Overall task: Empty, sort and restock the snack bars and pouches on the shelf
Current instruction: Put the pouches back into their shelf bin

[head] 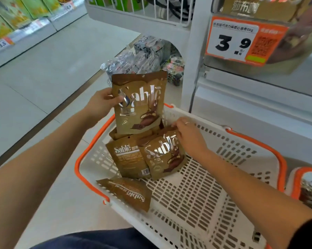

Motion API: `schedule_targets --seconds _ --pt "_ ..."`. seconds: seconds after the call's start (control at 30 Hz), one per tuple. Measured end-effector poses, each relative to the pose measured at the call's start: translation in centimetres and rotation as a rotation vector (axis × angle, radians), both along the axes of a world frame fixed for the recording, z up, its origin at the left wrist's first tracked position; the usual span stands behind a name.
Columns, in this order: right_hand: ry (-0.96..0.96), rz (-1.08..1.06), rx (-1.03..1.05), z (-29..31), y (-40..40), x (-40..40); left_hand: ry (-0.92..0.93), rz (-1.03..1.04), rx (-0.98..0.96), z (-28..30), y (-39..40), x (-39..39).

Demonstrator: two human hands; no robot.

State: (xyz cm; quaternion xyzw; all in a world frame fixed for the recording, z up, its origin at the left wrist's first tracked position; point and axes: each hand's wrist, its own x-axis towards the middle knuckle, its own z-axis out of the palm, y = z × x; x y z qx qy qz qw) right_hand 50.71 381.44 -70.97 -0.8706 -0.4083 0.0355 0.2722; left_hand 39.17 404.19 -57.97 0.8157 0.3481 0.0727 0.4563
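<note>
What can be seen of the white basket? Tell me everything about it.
The white basket looks like plastic, its walls and floor pierced with rows of slots. Two orange handles are folded down along its rim. It sits on the pale floor beside the shelf base, tilted in view. Brown Sable pouches lie in its left part; the rest of the floor is bare. The right hand reaches into it and touches a pouch.
</note>
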Motion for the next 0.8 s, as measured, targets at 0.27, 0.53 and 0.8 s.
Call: schedule_targets --seconds 0.27,0.53,0.8 --pt "-0.14 0.222 -0.471 -1.3 3.6 -0.7 -0.226 0.265 -0.119 -1.5 -2.3 -4.7" --pt "-0.245 0.356 -0.184 4.9 -4.8 -1.8 -0.221 0.236 -0.156 -0.4 -4.9 -4.1" --pt "-0.277 0.205 0.221 23.5 -10.7 0.1 -0.383 -0.221 -0.279 11.4 -14.3 -2.6"
